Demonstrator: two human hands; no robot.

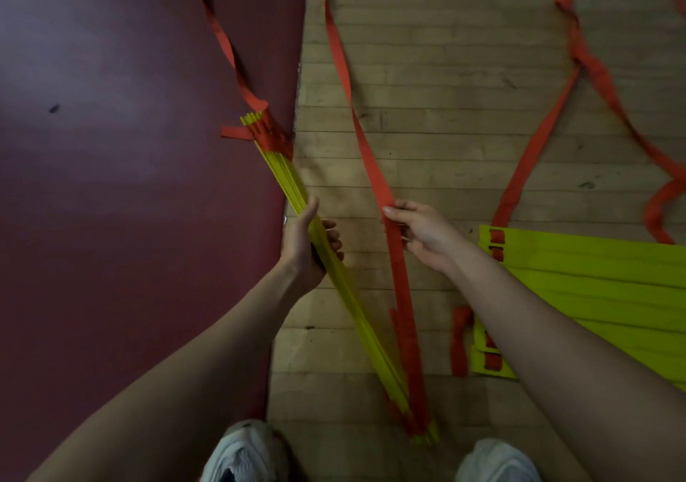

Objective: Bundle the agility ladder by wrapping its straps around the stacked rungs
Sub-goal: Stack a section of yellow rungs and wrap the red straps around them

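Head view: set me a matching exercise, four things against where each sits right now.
Things:
1 stacked rungs
2 orange strap
3 spread rungs
4 red mat

States:
A flat on the wood floor, at right
B pinched by the right hand
C covering the ground at left
D gripped by the left hand

Pairs: 1-D, 2-B, 3-A, 4-C

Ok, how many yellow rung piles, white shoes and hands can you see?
Yellow rung piles: 2, held pile and floor pile
White shoes: 2, left shoe, right shoe
Hands: 2, left hand, right hand pinching orange strap
Total: 6
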